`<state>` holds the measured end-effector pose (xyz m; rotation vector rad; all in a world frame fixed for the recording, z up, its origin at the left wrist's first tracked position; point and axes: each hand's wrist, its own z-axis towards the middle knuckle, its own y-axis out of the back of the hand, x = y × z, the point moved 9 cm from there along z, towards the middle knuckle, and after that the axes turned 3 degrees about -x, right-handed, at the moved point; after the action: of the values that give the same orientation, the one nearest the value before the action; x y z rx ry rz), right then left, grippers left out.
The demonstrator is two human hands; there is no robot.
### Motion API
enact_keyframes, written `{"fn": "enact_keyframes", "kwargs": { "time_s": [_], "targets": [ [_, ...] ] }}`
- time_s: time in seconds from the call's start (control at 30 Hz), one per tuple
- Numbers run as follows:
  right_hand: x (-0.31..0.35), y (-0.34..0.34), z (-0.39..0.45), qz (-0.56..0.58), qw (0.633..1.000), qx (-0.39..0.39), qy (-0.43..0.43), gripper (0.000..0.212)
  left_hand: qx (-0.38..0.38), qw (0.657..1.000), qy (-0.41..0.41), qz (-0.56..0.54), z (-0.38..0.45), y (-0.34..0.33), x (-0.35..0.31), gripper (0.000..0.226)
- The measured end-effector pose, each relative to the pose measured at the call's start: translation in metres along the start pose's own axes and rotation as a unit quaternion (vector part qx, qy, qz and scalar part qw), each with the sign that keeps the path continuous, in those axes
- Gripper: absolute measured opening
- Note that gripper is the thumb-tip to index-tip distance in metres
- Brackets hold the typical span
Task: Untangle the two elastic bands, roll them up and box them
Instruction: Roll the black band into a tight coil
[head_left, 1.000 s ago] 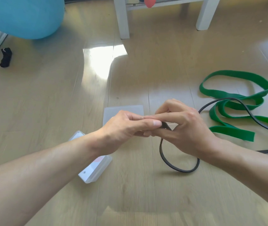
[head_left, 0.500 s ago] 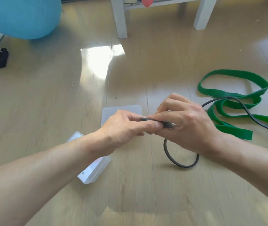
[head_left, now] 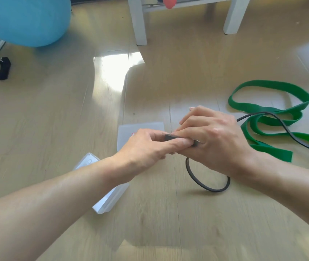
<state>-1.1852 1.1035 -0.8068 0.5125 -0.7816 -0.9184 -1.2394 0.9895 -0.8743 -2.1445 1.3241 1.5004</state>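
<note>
Both hands meet above the wooden floor and pinch a folded end of the thin black elastic band (head_left: 204, 182). My left hand (head_left: 149, 147) grips it from the left with thumb and fingers. My right hand (head_left: 214, 142) holds it from the right. A black loop hangs below my right hand, and the band's long tail runs right across the wide green elastic band (head_left: 270, 110), which lies in loose curves on the floor. A clear plastic box (head_left: 108, 200) lies under my left forearm, its flat lid (head_left: 140, 129) just beyond my left hand.
A large blue exercise ball (head_left: 23, 19) sits at the top left. White furniture legs (head_left: 137, 21) stand at the top centre and right. A small black object (head_left: 4, 68) lies by the left wall.
The folded black end between my fingers has grown longer and now shows as a flat strip. The hanging loop below my right hand has become smaller.
</note>
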Motion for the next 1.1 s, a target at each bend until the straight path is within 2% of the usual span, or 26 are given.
{"fn": "enact_keyframes", "kwargs": {
  "time_s": [0.1, 0.17, 0.27, 0.33, 0.4, 0.47, 0.53, 0.6, 0.7, 0.83, 1.0, 1.07, 1.1],
  "targets": [
    [0.009, 0.002, -0.001, 0.0, 1.0, -0.025, 0.018, 0.015, 0.005, 1.0, -0.017, 0.002, -0.001, 0.003, -0.003, 0.048],
    [0.006, 0.001, -0.004, 0.061, 0.998, -0.024, -0.023, 0.016, 0.024, 0.999, -0.04, -0.027, -0.001, 0.001, -0.004, 0.046],
    [-0.001, 0.0, -0.011, 0.143, 0.986, -0.016, -0.089, 0.024, 0.067, 0.991, -0.045, -0.106, -0.001, -0.008, -0.003, 0.057],
    [-0.005, 0.002, -0.013, 0.167, 0.979, -0.021, -0.115, 0.022, 0.115, 0.983, -0.033, -0.14, -0.003, -0.016, -0.004, 0.051],
    [-0.005, 0.003, -0.011, 0.146, 0.984, -0.017, -0.104, 0.018, 0.146, 0.978, -0.019, -0.146, -0.005, -0.02, -0.006, 0.043],
    [-0.004, 0.001, -0.008, 0.111, 0.991, 0.001, -0.077, 0.021, 0.111, 0.987, 0.004, -0.113, -0.002, -0.017, -0.001, 0.049],
    [-0.006, -0.001, -0.007, 0.095, 0.993, 0.009, -0.064, 0.029, 0.036, 0.997, 0.008, -0.074, 0.001, -0.006, 0.001, 0.054],
    [-0.007, -0.003, -0.007, 0.087, 0.994, 0.005, -0.06, 0.022, 0.002, 0.999, -0.01, -0.043, 0.0, -0.002, -0.003, 0.049],
    [-0.001, -0.003, -0.008, 0.102, 0.993, -0.011, -0.063, 0.012, 0.01, 0.999, -0.017, -0.034, -0.001, 0.0, -0.003, 0.044],
    [0.0, 0.004, -0.01, 0.162, 0.982, -0.015, -0.101, 0.02, 0.077, 0.989, -0.034, -0.122, -0.001, -0.007, -0.001, 0.054],
    [-0.005, 0.008, -0.009, 0.219, 0.962, -0.015, -0.16, 0.023, 0.142, 0.96, 0.008, -0.24, -0.004, -0.016, 0.0, 0.059],
    [-0.008, 0.006, -0.008, 0.191, 0.964, 0.004, -0.182, 0.021, 0.126, 0.957, 0.032, -0.259, -0.004, -0.015, 0.002, 0.066],
    [-0.011, 0.004, -0.009, 0.175, 0.965, 0.023, -0.194, 0.017, 0.085, 0.966, 0.027, -0.241, -0.002, -0.009, 0.003, 0.068]
  ]
}}
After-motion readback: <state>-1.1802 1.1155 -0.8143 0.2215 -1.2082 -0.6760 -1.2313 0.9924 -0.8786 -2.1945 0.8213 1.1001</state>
